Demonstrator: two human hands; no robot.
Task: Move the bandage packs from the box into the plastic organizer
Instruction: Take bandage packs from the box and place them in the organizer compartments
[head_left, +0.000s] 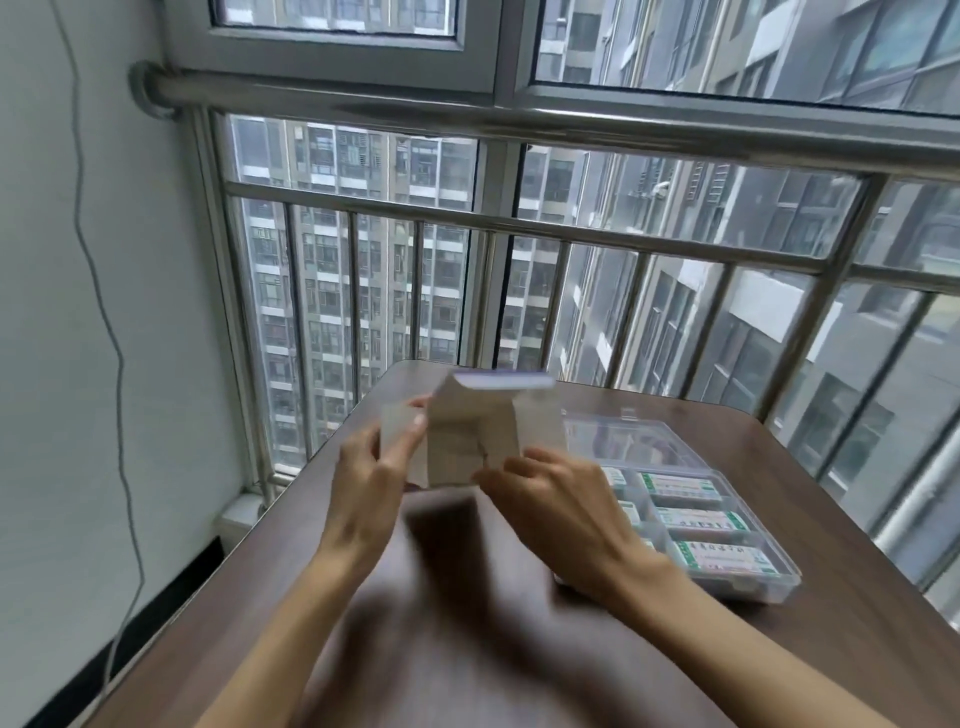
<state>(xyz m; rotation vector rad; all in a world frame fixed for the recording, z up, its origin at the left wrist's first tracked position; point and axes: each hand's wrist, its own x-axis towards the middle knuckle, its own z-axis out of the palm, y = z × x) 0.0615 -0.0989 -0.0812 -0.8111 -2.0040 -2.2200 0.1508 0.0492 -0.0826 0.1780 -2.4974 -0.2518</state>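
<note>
- Dark wooden table (810, 670) stands in a corner by a tall window; a steel railing (519, 223) runs across the glass, with apartment blocks beyond; a thin cable (93, 291) hangs down the white wall on the left.
- Held above the table's middle is the box (475, 436), pale cardboard, blurred, its flaps spread open.
- Left hand (371, 480) grips the box's left side; thumb and fingers curl round a flap, index fingertip pressed on the cardboard.
- Right hand (558, 496) holds the box's lower right corner, fingers bent onto it.
- Plastic organizer (779, 587) lies on the table just right of the right hand, clear lid laid back behind it.
- Bandage packs (698, 519), white with green print, lie in its compartments, one to each cell on the visible right column; the left column is partly hidden by the right hand.
</note>
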